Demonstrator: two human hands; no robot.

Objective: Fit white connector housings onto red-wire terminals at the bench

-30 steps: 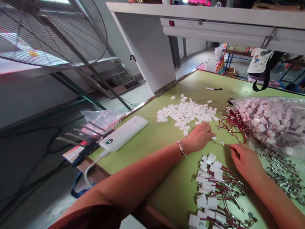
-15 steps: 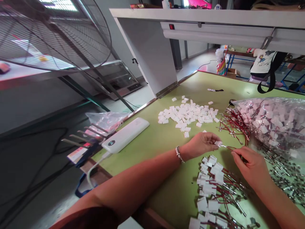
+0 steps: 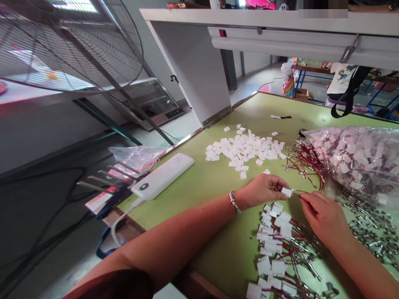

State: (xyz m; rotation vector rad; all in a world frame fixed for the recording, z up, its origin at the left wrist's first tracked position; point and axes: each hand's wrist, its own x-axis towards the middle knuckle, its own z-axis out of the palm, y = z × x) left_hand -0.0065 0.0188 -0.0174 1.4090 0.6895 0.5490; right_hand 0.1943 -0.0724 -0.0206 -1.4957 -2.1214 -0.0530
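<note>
Between the fingertips of my left hand (image 3: 268, 189) is a small white plastic connector housing (image 3: 286, 192). My right hand (image 3: 322, 212) pinches a thin red wire (image 3: 299, 191) whose end reaches the housing; whether it sits inside cannot be made out. Below both hands lies a row of white housings with red wires (image 3: 274, 236) and metal ends. Beyond my left hand is a pile of loose white housings (image 3: 246, 147). A bundle of loose red wires (image 3: 307, 160) lies past my right hand.
A clear plastic bag of white housings (image 3: 358, 153) stands at the right, beside many small metal parts (image 3: 374, 224). A white power bank (image 3: 163, 176) with a cable lies at the table's left edge. A large fan (image 3: 71, 45) stands at the left. A person (image 3: 341, 79) is in the background.
The housing in my left hand has turned so a broader white side shows. My right hand has shifted slightly left with the wire. The view has moved a little.
</note>
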